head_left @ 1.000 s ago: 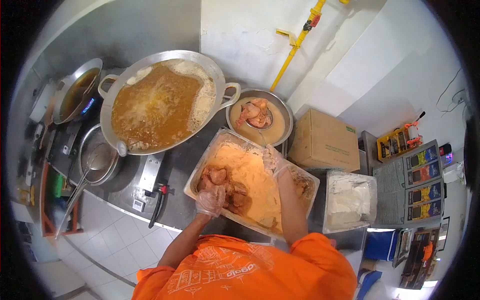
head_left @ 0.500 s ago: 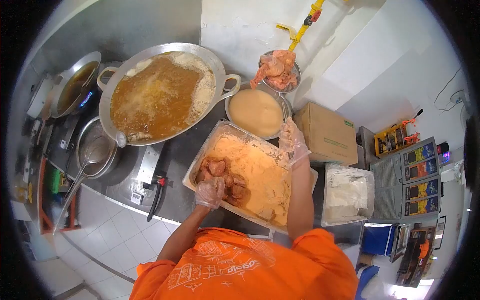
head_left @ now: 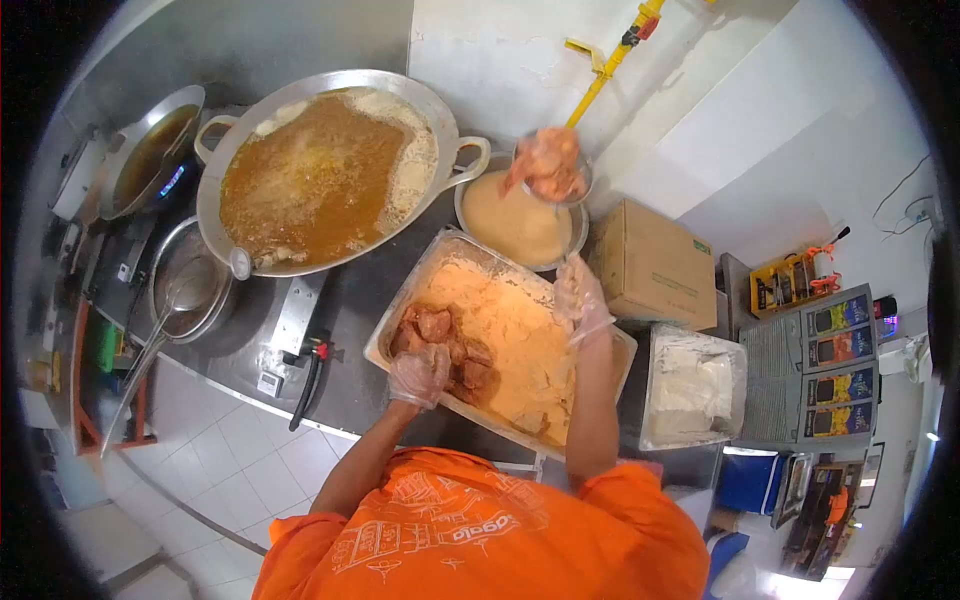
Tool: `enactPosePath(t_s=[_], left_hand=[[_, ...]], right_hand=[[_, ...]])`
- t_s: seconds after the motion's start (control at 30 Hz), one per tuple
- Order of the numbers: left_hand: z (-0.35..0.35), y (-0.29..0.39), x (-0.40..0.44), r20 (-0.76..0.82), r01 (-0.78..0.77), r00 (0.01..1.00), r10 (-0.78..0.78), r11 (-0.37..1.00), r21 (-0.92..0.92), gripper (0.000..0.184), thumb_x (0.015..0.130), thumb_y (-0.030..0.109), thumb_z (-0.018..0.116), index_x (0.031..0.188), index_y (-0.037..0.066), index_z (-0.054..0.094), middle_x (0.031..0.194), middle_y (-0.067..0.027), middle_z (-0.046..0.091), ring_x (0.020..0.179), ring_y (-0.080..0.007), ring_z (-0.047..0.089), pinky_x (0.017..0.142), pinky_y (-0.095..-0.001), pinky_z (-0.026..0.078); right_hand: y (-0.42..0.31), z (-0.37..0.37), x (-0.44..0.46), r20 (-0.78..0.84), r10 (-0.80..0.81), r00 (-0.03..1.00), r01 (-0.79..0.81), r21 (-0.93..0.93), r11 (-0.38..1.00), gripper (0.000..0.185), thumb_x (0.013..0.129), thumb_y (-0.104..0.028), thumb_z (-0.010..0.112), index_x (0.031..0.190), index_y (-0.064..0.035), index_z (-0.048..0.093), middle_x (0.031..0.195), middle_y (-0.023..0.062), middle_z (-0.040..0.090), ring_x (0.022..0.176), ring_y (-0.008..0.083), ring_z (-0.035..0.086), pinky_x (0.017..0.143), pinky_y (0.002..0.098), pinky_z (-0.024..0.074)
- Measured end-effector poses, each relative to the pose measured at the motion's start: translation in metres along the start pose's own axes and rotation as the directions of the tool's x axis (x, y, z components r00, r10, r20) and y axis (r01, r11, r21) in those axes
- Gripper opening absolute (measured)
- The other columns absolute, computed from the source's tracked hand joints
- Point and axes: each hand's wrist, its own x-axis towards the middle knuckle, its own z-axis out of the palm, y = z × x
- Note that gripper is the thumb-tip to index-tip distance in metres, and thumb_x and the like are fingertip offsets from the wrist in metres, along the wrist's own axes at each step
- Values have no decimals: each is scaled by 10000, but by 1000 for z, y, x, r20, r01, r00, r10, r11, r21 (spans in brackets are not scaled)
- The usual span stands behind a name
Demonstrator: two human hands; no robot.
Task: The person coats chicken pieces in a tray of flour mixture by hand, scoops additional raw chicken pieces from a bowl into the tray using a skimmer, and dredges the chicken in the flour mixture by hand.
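My right hand (head_left: 582,300), in a clear plastic glove, is closed round the handle of a mesh strainer (head_left: 584,188). Raw-looking chicken pieces (head_left: 550,165), blurred by motion, lie in the strainer over the far side of a bowl of beige batter (head_left: 512,225). At the near left of a tray (head_left: 400,302) of orange-tinted flour (head_left: 525,325), my gloved left hand (head_left: 420,374) has its fingers curled beside dark reddish-brown meat pieces (head_left: 434,324). Whether those fingers grip anything is hidden.
A wide pan (head_left: 212,215) of bubbling oil stands to the left, with a clip-on thermometer (head_left: 240,263). Beyond it are a smaller oil pan (head_left: 112,190) over a lit flame and a skimmer (head_left: 187,290) on a pot. A cardboard box (head_left: 655,265) and white flour tray (head_left: 694,388) sit right.
The strainer with the chicken has come lower and nearer, over the batter bowl, and now blurs. My left hand stays by the meat; the whole view has shifted slightly.
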Motion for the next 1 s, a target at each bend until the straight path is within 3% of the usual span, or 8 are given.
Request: enactPosePath(t_s=[0.27, 0.37, 0.43, 0.5, 0.6, 0.7, 0.9, 1.0], left_hand=[[-22, 13, 2, -20, -33, 999, 32, 999, -22, 345, 997, 277, 532, 806, 25, 671, 717, -211, 675, 649, -388, 674, 641, -486, 544], [-24, 15, -1, -40, -87, 995, 87, 996, 13, 296, 987, 262, 542, 848, 33, 669, 712, -191, 668, 651, -372, 672, 633, -484, 540], [-19, 11, -1, -39, -69, 997, 70, 997, 48, 274, 982, 258, 546, 876, 37, 668, 709, -180, 661, 654, -363, 670, 631, -484, 538], [-6, 2, -2, -45, -12, 999, 12, 1000, -1, 273, 979, 263, 552, 873, 40, 668, 689, -173, 655, 650, -355, 667, 625, -479, 536], [16, -17, -3, -58, -159, 985, 161, 987, 37, 346, 991, 290, 539, 798, 33, 670, 662, -189, 658, 636, -366, 665, 650, -488, 538], [15, -16, -8, 57, -30, 998, 23, 990, 136, 378, 999, 314, 520, 787, 34, 661, 662, -192, 663, 630, -369, 664, 668, -496, 534], [-23, 9, -2, 73, -13, 997, 11, 999, 35, 342, 992, 321, 511, 843, 44, 645, 718, -192, 678, 658, -369, 672, 680, -488, 530], [-22, 8, 1, 111, 53, 992, -53, 999, 10, 311, 987, 312, 519, 851, 60, 642, 715, -185, 677, 669, -365, 676, 680, -485, 530]], right_hand=[[-29, 9, -3, 123, -8, 992, -9, 135, 991, 375, 1047, -452, 536, 771, -198, 518, 498, -71, 391, 305, 84, 297, 263, 240, 231], [20, -14, 25, -23, 32, 999, -30, 103, 994, 377, 1050, -462, 523, 774, -206, 518, 496, -68, 396, 309, 90, 308, 268, 239, 238], [45, -41, 49, 305, 192, 933, -287, 304, 908, 383, 1048, -474, 518, 761, -221, 513, 497, -71, 395, 314, 82, 311, 272, 243, 243], [47, -37, 36, 320, 214, 923, -305, 270, 913, 387, 1038, -492, 527, 747, -238, 509, 497, -78, 397, 322, 68, 322, 281, 246, 263], [34, -34, 34, 233, 194, 953, -252, 254, 934, 427, 1067, -477, 479, 711, -245, 443, 486, -97, 318, 316, 71, 282, 276, 241, 220], [-5, -3, 6, 23, 54, 998, -57, 170, 984, 404, 1060, -503, 480, 772, -221, 467, 489, -86, 335, 309, 84, 286, 273, 254, 221], [-36, 18, -25, 196, -107, 975, 66, 205, 977, 416, 1031, -503, 549, 749, -200, 503, 497, -78, 396, 307, 76, 330, 267, 242, 248], [-12, 5, -11, 13, 31, 999, -32, 83, 996, 352, 1074, -455, 476, 845, -196, 542, 516, -61, 380, 313, 84, 292, 267, 262, 261]])
